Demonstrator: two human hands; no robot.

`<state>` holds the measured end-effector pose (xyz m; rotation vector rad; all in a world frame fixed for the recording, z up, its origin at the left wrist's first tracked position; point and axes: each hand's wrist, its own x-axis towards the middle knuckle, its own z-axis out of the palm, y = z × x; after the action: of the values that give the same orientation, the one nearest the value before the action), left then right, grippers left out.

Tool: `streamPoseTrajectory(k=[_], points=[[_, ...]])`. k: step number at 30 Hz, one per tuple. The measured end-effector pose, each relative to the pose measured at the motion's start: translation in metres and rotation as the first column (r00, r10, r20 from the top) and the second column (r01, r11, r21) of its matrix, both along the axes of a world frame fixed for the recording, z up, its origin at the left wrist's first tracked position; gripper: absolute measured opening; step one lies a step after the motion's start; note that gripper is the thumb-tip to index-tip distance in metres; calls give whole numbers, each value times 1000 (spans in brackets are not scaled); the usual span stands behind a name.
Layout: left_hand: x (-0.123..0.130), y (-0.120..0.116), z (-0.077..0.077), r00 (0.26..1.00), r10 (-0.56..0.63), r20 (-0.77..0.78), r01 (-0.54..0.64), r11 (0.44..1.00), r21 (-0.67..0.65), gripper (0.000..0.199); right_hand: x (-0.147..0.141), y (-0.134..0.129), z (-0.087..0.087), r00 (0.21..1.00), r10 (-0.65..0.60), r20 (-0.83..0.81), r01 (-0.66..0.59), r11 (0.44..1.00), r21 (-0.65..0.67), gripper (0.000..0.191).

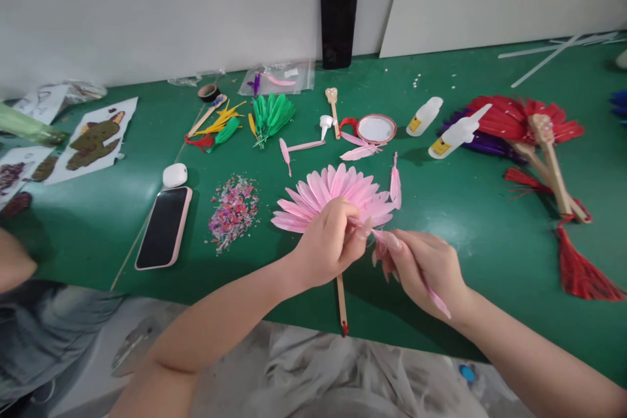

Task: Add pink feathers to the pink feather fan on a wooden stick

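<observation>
Above a fan of pink feathers [333,186], my left hand [333,235] is closed in a pinch on one end of a loose pink feather [437,302]. My right hand [426,264] is closed on the same feather, its tip sticking out below the palm. Fine fluff shows between the two sets of fingertips. The fan's wooden handle [341,304] points toward me and ends in a red cord; my left hand hides the fan's lower middle. More pink feathers [360,151] lie just beyond the fan, and a single one [396,183] rests at its right edge.
Two glue bottles [453,137] and a red feather fan [519,124] are at the right. A jar lid [376,128] and green feathers [272,117] lie behind. Colourful flakes [234,212] and a phone [164,228] are at the left, near another person's arm [14,261].
</observation>
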<state>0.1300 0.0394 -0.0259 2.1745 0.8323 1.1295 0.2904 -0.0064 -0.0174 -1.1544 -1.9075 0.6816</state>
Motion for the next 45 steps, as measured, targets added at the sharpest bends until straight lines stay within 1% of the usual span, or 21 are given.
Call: streamPoseTrajectory(k=[5,11,15,23,26,29,37,45], points=[[1,0,0,1000,0,10,0,1000,-6,9,0,1,0,1000,16,6,-16,999,29,28],[1,0,1,1000,-15,6,15,1000,-15,9,-1,1,-3,1000,-9,-7,9,994,106,30],[1,-1,1,1000,-18,15,18,1000,-24,9,-1,2,-3,1000,-7,-2,7,993,121,30],[0,-1,3,997,-66,44,70,991,-112,9,-1,1,-2,1000,-10,11,9,992,126,30],[-1,0,3,996,-78,47,82,993,-90,10,-1,1,-2,1000,-24,12,22,991,135,30],[-1,1,3,997,-60,44,63,996,-64,7,-1,1,-2,999,-36,20,32,988,148,30],[-2,2,3,997,-72,17,73,993,-89,7,0,2,-3,999,-33,40,26,983,179,27],[-1,2,1,999,-35,-3,35,999,-3,9,0,1,-5,998,-19,58,7,981,196,26]])
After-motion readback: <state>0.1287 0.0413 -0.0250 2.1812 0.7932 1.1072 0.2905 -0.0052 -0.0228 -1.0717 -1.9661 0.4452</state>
